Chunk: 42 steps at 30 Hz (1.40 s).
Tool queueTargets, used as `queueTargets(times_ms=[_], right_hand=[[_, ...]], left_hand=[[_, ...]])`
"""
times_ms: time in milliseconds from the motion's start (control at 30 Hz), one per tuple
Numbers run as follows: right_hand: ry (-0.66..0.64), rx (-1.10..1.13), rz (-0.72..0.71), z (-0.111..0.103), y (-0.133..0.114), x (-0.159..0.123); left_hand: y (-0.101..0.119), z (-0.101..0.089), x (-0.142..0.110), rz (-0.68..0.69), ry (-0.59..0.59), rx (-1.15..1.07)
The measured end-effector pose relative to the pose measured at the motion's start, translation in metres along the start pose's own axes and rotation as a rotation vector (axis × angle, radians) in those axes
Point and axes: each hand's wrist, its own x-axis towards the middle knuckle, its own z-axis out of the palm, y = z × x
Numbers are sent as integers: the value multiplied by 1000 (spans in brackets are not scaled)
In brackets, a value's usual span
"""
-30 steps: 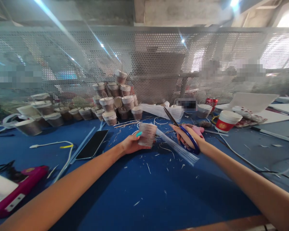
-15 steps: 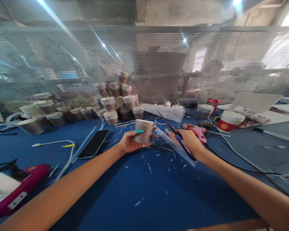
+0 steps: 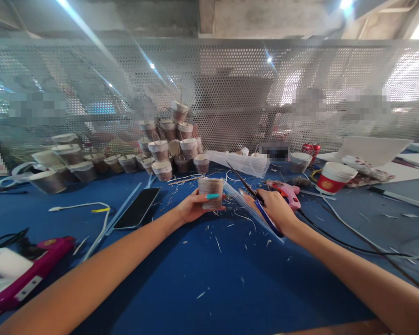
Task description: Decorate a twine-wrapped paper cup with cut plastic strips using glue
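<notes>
Blue tabletop (image 3: 209, 279), pale scraps (image 3: 217, 244) strewn, before grey perforated metal screen (image 3: 230, 93). Grey-brown, ribbed-sided, pale-rimmed cup (image 3: 212, 188) upright in left hand (image 3: 192, 207), fingers clamped around its side. Right hand (image 3: 276, 207) fingers wrapped on blue-handled, dark-bladed scissors (image 3: 242, 179), near clear plastic strips (image 3: 234, 190); pink glue gun (image 3: 292, 196) just beyond knuckles. Step looks like handling cup; any trimming calls for steady left grip, blades nearer.

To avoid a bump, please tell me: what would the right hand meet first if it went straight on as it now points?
The right hand would probably meet the clear sticks by its fingertips or, passing above them, the cup held in the left hand; depth is unclear.
</notes>
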Motion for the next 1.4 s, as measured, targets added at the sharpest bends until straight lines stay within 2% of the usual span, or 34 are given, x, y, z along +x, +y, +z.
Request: queueTargets(times_ms=[267,533,833,967,1167,1400], right_hand=[[-19,-26,-18,3,0,-1],[-48,-24,8,5,0,1],[-70,-59,15,4,-4,-2],[-58,-134,4,4,-6,-5],[42,-308,-9,4,-15,-12],[-1,-427,56,6,-20,-13]], left_hand=[[0,3,0,-13,-3,82],[-5,-1,2,7,156,74],[-3,-1,2,-36,99,-19],[-4,1,3,40,124,31],[-5,12,2,141,211,169],[-11,16,2,389,361,461]])
